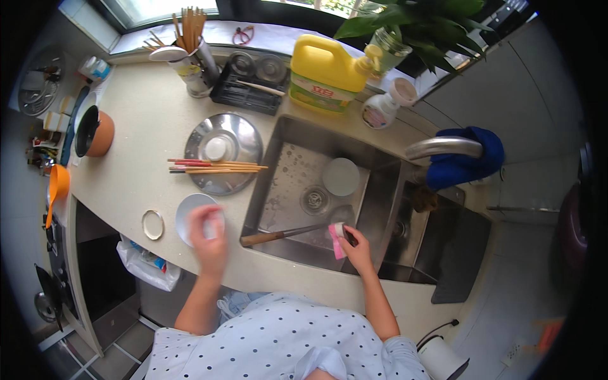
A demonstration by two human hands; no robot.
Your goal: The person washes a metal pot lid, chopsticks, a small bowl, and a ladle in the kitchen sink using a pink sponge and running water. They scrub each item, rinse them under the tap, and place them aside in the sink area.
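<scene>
The left hand (pixel 208 237) lies over a small white plate (pixel 193 215) on the table (pixel 145 126), just left of the sink (pixel 386 209). Its fingers curl onto the plate's right rim, but the hand blurs here, so I cannot tell whether the grip is closed on it or only touching. The right hand (pixel 356 248) is at the sink's near edge, its grip closed on a pink cloth (pixel 335 240), pressed against the blade end of a knife (pixel 282 234). The knife lies across the sink's near left corner, wooden handle resting on the rim, blade reaching into the basin.

A white disc, probably another plate (pixel 341 176), lies in the sink beside the drain (pixel 314 199). Left of the sink, beyond the small plate, a steel lid (pixel 223 152) lies flat with chopsticks (pixel 215 167) across it. A metal ring (pixel 152 224) lies left of the small plate. Behind the sink stand a yellow jug (pixel 326 73) and a white bottle (pixel 383 107); a blue cloth (pixel 465 158) hangs at the tap (pixel 440 147), right of the sink.

The small plate looks ceramic: stiff, breakable, likely slippery if wet, and best taken at the rim with thumb above and fingers under. The knife is stiff and sharp; the wooden handle is the safe hold, and the cloth should wipe from the spine side. The cloth itself is soft and limp.
</scene>
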